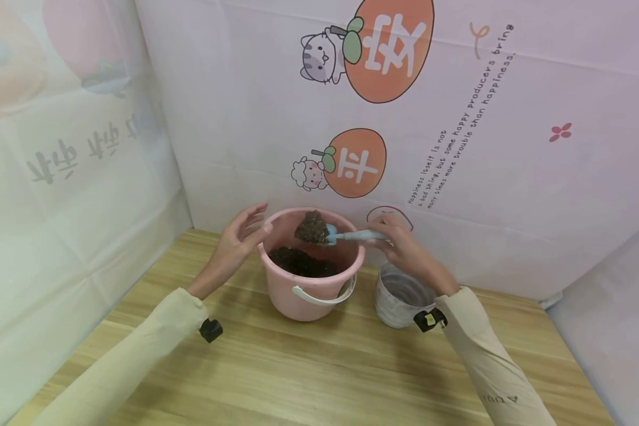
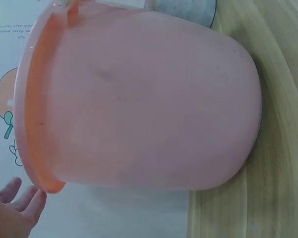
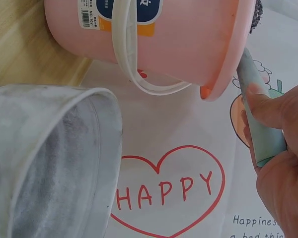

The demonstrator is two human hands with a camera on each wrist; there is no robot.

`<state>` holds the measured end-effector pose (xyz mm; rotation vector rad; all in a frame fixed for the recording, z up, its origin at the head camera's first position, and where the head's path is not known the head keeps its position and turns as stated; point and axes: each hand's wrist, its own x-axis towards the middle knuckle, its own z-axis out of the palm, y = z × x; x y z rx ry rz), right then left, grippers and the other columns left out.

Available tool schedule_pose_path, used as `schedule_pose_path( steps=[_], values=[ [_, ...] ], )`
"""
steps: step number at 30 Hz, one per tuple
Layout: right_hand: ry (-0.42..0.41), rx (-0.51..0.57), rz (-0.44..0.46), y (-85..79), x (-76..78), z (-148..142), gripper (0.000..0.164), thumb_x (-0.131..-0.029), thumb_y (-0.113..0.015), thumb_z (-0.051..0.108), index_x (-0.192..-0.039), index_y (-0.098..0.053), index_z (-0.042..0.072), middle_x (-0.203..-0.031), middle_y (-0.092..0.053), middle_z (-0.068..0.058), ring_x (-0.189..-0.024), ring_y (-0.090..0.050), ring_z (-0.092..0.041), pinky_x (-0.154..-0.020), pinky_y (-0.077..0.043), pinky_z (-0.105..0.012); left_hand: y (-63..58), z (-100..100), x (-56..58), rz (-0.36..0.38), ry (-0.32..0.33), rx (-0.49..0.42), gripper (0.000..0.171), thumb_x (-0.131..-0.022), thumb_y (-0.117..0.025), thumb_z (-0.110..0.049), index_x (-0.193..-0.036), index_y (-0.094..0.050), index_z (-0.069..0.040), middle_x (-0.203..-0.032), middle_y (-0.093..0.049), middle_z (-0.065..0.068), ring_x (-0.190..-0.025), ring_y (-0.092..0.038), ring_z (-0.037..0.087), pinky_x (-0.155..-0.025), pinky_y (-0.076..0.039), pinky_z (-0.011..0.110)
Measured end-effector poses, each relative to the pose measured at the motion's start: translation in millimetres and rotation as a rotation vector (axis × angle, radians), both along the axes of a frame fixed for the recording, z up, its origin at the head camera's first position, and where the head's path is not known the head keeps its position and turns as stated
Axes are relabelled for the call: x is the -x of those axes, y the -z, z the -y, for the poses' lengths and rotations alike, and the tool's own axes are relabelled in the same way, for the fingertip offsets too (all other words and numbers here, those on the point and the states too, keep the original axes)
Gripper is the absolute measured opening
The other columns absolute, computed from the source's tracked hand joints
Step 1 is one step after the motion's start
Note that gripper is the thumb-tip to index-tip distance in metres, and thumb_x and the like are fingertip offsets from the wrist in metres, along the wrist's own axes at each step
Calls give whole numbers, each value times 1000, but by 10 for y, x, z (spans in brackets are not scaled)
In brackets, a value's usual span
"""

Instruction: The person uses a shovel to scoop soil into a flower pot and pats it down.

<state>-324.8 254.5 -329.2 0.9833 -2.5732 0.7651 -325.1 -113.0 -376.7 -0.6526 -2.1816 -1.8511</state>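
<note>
My right hand (image 1: pixel 396 239) grips the light blue handle of a small trowel (image 1: pixel 359 235), its thumb along the handle in the right wrist view. On the blade sits a heap of dark soil (image 1: pixel 312 228), raised over the mouth of a pink bucket (image 1: pixel 303 296). More dark soil (image 1: pixel 303 263) lies inside that bucket. My left hand (image 1: pixel 239 236) is at the bucket's left rim with fingers spread and nothing held; in the left wrist view its fingertips (image 2: pixel 37 203) are right by the rim. A grey-white pot (image 1: pixel 399 296) stands right of the bucket, under my right forearm, its visible inside bare.
The bucket's white carrying handle (image 1: pixel 325 297) hangs down at its front. Both containers stand on a wood-grain table (image 1: pixel 298 373). Behind them rises a white printed sheet (image 1: pixel 245 118) with cartoon figures and writing, with further white cloth at both sides.
</note>
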Motion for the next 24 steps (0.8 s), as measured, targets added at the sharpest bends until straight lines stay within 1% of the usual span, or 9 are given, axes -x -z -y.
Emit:
schedule_pose_path(
  steps=[3,6,10,13,17,20,23,24],
  values=[
    [5,-1,-16,-6,1,-25,29,-94,-69,-6,-122,-73,-4,-113,-62,-19,-111,-53,-33,-99,-49,-53,-14,-19,-5,-16,2,-16,59,-105,-65,-26,-158,-44,-11,-161,-45,11,-148,-43,33,-124,-34,52],
    [22,8,-43,-10,1,-52,29,-92,-70,-9,-121,-72,-9,-116,-62,-24,-115,-51,-38,-102,-44,-55,-27,-43,-11,-41,3,-34,58,-105,-64,-23,-158,-44,-9,-160,-46,11,-148,-43,36,-124,-33,53],
    [13,29,-69,-16,-10,-91,29,-91,-71,-11,-120,-72,-11,-114,-62,-24,-112,-50,-39,-99,-41,-51,-50,-86,-37,-69,17,-53,56,-104,-64,-20,-156,-46,-9,-158,-48,11,-147,-44,37,-124,-33,51],
    [-2,38,-89,-20,-22,-128,29,-90,-71,-12,-119,-72,-11,-114,-62,-25,-110,-53,-39,-96,-44,-51,-81,-132,-69,-84,37,-62,56,-104,-65,-19,-156,-47,-10,-157,-50,10,-147,-45,35,-124,-33,48],
    [-2,47,-89,-34,-40,-188,29,-90,-70,-13,-119,-72,-9,-119,-62,-28,-114,-53,-40,-98,-46,-53,-120,-199,-107,-82,68,-67,57,-103,-66,-20,-156,-47,-10,-156,-51,10,-146,-46,34,-124,-34,48],
    [9,47,-71,-56,-66,-238,29,-92,-68,-11,-120,-72,-7,-119,-62,-26,-114,-51,-39,-98,-43,-52,-131,-252,-123,-69,92,-78,57,-103,-66,-18,-156,-46,-8,-157,-50,12,-146,-45,36,-125,-33,50],
    [26,37,-64,-77,-95,-279,27,-95,-68,-8,-121,-73,-6,-116,-63,-23,-111,-51,-37,-96,-42,-49,-127,-304,-127,-64,121,-104,57,-103,-65,-14,-156,-45,-4,-157,-49,14,-146,-44,41,-124,-33,51],
    [30,35,-66,-83,-105,-291,26,-95,-68,-7,-121,-73,-6,-116,-63,-22,-111,-51,-37,-95,-42,-49,-128,-320,-132,-63,128,-110,57,-103,-65,-13,-155,-45,-3,-157,-49,14,-146,-45,40,-124,-34,51]
  ],
)
